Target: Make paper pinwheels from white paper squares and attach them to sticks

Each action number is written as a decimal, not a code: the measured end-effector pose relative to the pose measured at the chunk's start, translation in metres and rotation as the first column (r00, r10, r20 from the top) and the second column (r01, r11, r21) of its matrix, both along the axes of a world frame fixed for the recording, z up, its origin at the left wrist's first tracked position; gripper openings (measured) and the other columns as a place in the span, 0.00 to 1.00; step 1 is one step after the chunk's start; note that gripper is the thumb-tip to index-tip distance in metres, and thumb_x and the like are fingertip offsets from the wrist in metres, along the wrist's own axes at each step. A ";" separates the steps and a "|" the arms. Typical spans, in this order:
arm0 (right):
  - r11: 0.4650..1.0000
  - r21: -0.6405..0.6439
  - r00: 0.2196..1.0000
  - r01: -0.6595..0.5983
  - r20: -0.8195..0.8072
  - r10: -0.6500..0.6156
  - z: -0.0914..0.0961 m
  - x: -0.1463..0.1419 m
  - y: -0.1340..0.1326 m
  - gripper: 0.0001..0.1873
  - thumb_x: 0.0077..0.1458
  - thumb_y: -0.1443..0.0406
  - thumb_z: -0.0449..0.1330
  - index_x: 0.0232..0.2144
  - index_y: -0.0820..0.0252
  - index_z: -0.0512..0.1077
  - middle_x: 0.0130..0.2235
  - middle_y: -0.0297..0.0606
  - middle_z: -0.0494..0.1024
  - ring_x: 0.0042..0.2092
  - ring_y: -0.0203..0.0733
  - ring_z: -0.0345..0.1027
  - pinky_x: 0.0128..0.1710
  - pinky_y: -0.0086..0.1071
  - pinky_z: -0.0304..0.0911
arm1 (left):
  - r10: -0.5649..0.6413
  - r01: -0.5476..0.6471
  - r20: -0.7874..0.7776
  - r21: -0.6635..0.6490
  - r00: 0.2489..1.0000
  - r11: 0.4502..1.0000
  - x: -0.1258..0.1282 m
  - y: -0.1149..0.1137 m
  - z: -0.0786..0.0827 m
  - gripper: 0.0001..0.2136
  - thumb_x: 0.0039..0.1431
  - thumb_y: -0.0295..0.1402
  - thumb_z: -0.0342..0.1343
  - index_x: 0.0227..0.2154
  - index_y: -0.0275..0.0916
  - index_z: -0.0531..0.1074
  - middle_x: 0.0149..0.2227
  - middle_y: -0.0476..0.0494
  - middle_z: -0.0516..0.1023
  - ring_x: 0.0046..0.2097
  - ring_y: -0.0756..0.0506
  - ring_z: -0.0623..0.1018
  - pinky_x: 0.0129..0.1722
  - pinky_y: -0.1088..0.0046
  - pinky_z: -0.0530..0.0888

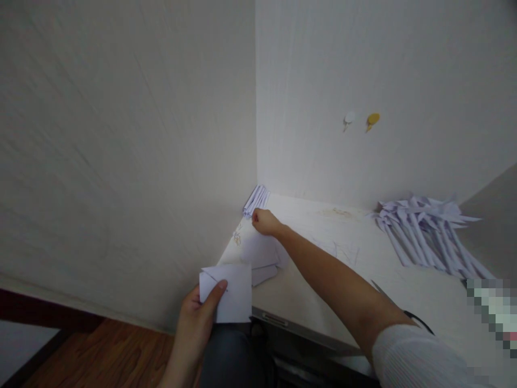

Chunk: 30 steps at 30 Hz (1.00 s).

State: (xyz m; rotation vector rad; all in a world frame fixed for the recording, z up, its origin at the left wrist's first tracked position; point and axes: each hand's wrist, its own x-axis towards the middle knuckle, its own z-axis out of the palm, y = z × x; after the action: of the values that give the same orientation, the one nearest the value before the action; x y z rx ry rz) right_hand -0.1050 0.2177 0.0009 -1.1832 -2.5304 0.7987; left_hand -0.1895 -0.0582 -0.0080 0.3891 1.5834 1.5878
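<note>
My left hand [197,312] grips a square white sheet of paper [236,299] in front of the desk, thumb flat on its face; a folded flap or loose layer shows at its upper left corner. My right hand [265,222] reaches across to the corner with its fingers curled closed; whatever may be in them is hidden. Just beyond its knuckles lies a small bundle of narrow rolled or folded paper strips [257,199], against the left wall. Below the right hand, several flat sheets of white paper [262,256] lie loosely overlapped on the desk.
On the white desk [307,307], a pile of long folded paper pieces with pointed ends [424,231] lies at the right. Scissors [382,291] are partly covered by my right forearm. Two hooks, one white [349,117] and one yellow [373,118], are on the back wall. A pixelated object [490,307] is at the right edge.
</note>
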 end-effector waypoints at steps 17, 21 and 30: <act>0.922 -0.287 0.529 0.260 -0.757 -0.385 0.073 0.243 -0.181 0.11 0.58 0.55 0.65 0.31 0.56 0.75 0.32 0.33 0.75 0.31 0.38 0.70 0.31 0.32 0.67 | -0.433 0.454 -0.138 0.215 0.891 0.864 0.169 0.059 0.070 0.19 0.52 0.47 0.70 0.36 0.34 0.83 0.29 0.42 0.84 0.31 0.42 0.81 0.34 0.67 0.79; 0.884 -0.381 0.455 0.269 -0.759 -0.466 0.088 0.280 -0.192 0.11 0.54 0.57 0.67 0.27 0.56 0.73 0.29 0.30 0.71 0.27 0.35 0.64 0.25 0.30 0.60 | -0.422 0.531 -0.373 0.271 0.827 0.803 0.193 0.064 0.084 0.18 0.53 0.43 0.69 0.43 0.39 0.80 0.37 0.43 0.85 0.37 0.41 0.82 0.35 0.67 0.78; 0.897 -0.027 0.733 0.441 -0.565 -0.378 0.108 0.319 -0.218 0.11 0.58 0.63 0.62 0.23 0.57 0.71 0.28 0.33 0.73 0.32 0.39 0.66 0.30 0.32 0.58 | -0.326 0.840 -0.888 0.113 0.326 0.531 0.223 0.067 0.130 0.05 0.60 0.29 0.59 0.32 0.42 0.80 0.33 0.48 0.83 0.38 0.45 0.79 0.41 0.67 0.72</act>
State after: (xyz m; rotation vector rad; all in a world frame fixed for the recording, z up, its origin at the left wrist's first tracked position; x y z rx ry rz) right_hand 0.2136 0.0001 0.1093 -1.1918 -1.7242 0.7404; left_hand 0.0337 0.0093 0.1223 2.0788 1.1373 1.1987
